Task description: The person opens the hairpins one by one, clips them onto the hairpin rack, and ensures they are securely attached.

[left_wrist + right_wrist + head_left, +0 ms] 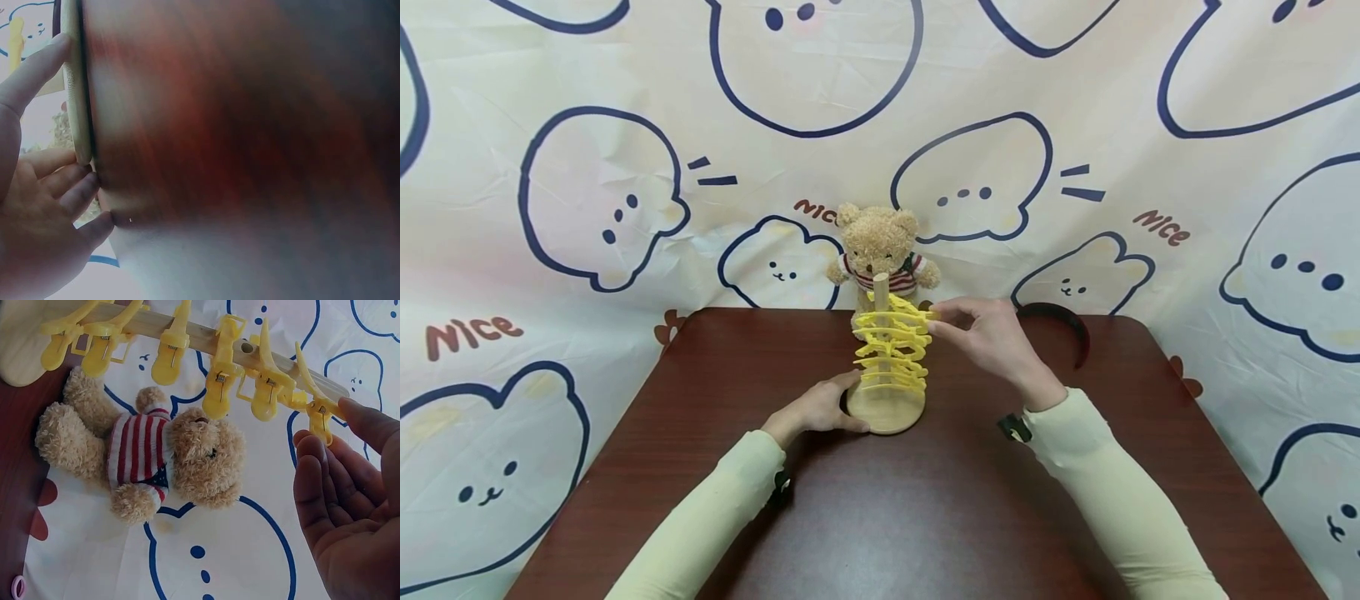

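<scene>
A wooden stand with a round base point(886, 412) and an upright post point(881, 287) stands on the table. Several yellow clothespins point(891, 348) ring the post in stacked tiers. My left hand point(818, 407) grips the base at its left edge, thumb on the near side; the left wrist view shows the thumb and fingers at the rim of the disc point(75, 94). My right hand point(988, 337) is at the upper right of the stack. Its thumb and fingers pinch the handle end of the topmost clothespin point(320, 419) near the post's tip.
A teddy bear point(877, 233) in a striped shirt sits close behind the stand. A dark curved band point(1063, 321) lies at the table's back right. Patterned cloth point(820, 175) hangs behind the brown table point(880, 517). A small pink ring point(17, 587) shows in the right wrist view.
</scene>
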A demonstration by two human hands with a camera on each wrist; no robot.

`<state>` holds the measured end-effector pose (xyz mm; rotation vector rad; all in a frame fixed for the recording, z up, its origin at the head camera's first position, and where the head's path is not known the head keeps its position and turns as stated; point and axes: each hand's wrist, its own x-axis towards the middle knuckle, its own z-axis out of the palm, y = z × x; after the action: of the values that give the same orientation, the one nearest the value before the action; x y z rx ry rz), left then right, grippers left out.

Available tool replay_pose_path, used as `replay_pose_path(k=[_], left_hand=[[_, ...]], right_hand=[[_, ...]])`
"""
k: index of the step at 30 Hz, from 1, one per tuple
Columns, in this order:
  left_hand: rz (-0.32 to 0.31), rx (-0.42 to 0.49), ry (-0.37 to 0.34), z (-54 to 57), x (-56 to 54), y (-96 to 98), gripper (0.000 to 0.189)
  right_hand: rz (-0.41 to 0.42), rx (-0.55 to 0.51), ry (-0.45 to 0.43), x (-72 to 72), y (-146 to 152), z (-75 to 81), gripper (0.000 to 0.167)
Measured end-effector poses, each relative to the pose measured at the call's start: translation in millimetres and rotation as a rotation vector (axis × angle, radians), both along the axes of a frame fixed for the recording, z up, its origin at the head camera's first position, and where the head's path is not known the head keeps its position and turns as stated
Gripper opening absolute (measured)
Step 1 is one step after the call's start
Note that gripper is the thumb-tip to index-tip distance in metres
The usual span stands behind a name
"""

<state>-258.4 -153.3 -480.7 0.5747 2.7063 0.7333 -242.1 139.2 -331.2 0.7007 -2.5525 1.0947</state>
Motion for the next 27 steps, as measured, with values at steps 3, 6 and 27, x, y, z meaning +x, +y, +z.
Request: replay_pose_path(k=[3,6,27], left_hand=[[-0.003,0.004,0.006,0.1,-0.2,0.5,0.103],[-0.005,0.003,0.006,0.2,-0.3,0.8,0.103],[0.016,0.027,-0.022,-0.4,1.1,-0.1,0.104]], right_hand=[[0.01,0.006,-0.002,-1.8,-2.5,-0.6,0.021],[0.009,0.014,-0.014,-3.1,-4.1,-1.5,0.022],[0.023,0.015,-0.02,-7.8,-9.1,-3.1,0.02]])
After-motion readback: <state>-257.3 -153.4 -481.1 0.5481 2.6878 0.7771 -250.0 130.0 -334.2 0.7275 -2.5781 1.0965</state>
